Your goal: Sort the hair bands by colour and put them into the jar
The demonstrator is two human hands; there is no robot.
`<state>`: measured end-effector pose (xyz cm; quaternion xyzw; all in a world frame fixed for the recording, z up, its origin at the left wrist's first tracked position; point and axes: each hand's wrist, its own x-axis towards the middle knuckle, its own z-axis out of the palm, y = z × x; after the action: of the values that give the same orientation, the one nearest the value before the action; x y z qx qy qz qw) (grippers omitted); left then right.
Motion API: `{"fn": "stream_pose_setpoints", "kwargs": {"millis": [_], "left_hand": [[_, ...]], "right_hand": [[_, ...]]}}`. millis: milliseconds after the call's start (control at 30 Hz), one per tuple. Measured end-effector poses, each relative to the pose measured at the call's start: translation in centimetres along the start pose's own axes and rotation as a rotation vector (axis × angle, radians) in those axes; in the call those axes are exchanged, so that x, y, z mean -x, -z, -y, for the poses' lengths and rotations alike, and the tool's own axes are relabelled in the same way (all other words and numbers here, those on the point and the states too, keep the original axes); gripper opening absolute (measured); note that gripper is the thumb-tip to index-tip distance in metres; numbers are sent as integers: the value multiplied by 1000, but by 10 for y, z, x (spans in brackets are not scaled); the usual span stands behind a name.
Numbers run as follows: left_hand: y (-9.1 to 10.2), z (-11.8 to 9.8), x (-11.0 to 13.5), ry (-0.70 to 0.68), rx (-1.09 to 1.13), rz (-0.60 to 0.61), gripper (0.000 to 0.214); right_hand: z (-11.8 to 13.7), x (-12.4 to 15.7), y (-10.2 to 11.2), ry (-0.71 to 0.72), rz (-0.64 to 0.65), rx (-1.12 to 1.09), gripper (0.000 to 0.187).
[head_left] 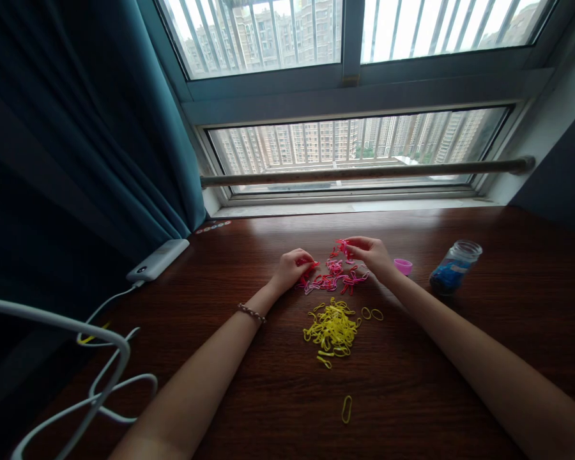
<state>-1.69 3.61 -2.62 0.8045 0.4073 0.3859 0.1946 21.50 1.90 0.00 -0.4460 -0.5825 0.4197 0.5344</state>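
Observation:
Pink and red rubber bands (334, 268) lie in a loose pile on the brown table. My left hand (293, 268) is closed on some red rubber bands at the pile's left edge. Just above the pile's right side, my right hand (367, 250) pinches a small bunch of pink and red rubber bands (343, 246). Nearer to me is a heap of yellow rubber bands (334, 327), with two loose ones on its right and a single yellow rubber band (347, 409) closer to the front.
Right of my right hand sit a small pink cup-shaped piece (403, 266) and a glass jar (455, 267) with blue contents. On the left are a white power strip (158, 260) and a looping white cable (119, 345). A curtain (124, 128) hangs beside the window.

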Motion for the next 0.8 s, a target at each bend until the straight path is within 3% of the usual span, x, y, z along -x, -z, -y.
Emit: {"fn": "stream_pose_setpoints", "kwargs": {"millis": [167,367,500,633,733,800], "left_hand": [[-2,4,0,8,-51,-111,13],[-3,-11,0,-196,-222,-164,18],[-6,-23,4,-358,-300,-31,34],[-6,-34,7,-480,-336,222,48],[-5,-37,8,-506,-344,365,49],[-4,-35,7,-478,-342,386,45]], "right_hand": [[1,-1,3,-5,52,46,38],[-11,-5,5,-47,137,84,38],[-15,-7,6,-47,120,54,39],[-16,-7,9,-27,86,68,37],[-14,-7,10,-15,95,139,33],[-13,-6,11,-1,96,172,31]]}}
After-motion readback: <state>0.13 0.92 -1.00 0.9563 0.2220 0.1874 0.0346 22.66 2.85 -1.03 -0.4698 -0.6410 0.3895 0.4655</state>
